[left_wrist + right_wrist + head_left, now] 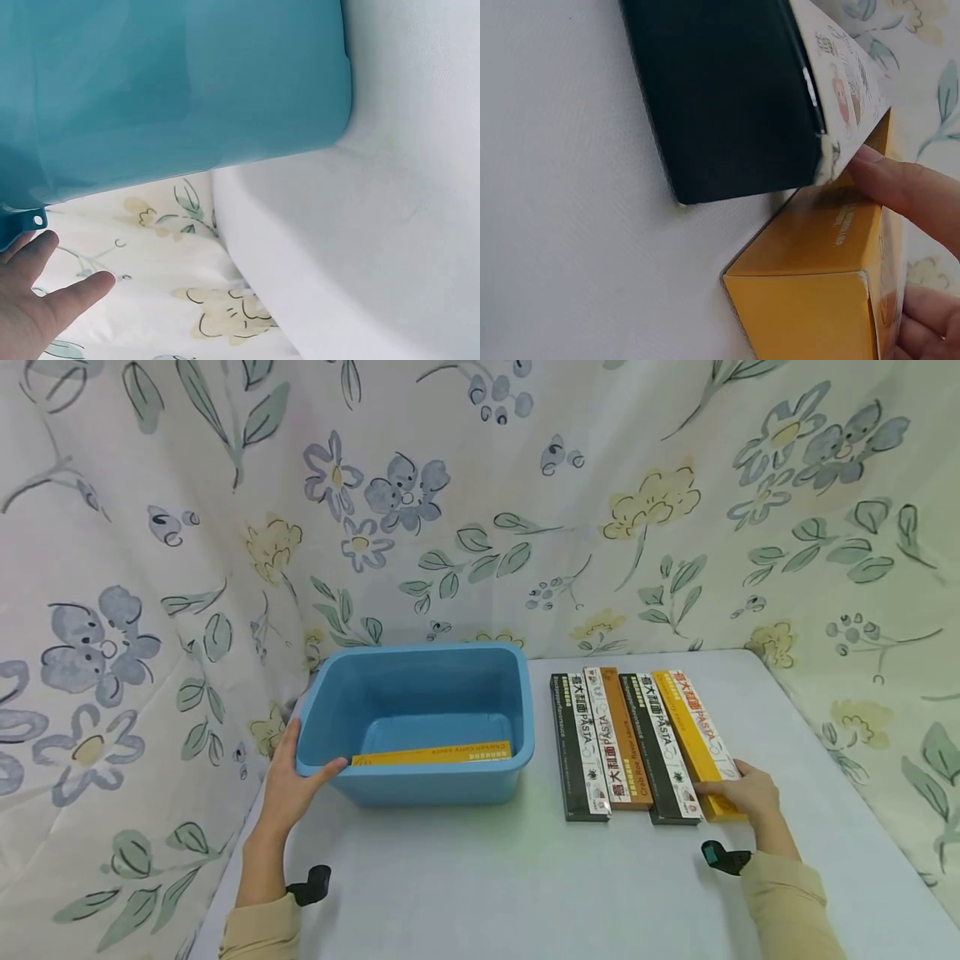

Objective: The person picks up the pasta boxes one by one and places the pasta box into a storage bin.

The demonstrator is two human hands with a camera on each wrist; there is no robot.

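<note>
Lower right, the right hand (750, 789) clamps fingers on the yellow box (697, 739), likely light, stiff card; hold its sides. Left hand (290, 783), half-hidden: fingers seemingly apart.

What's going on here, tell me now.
A person's right grip holds a yellow box at the right end of a row, alongside two black boxes and a brown box. Their left grip touches the near left corner of a blue tub, with another yellow box inside.
</note>
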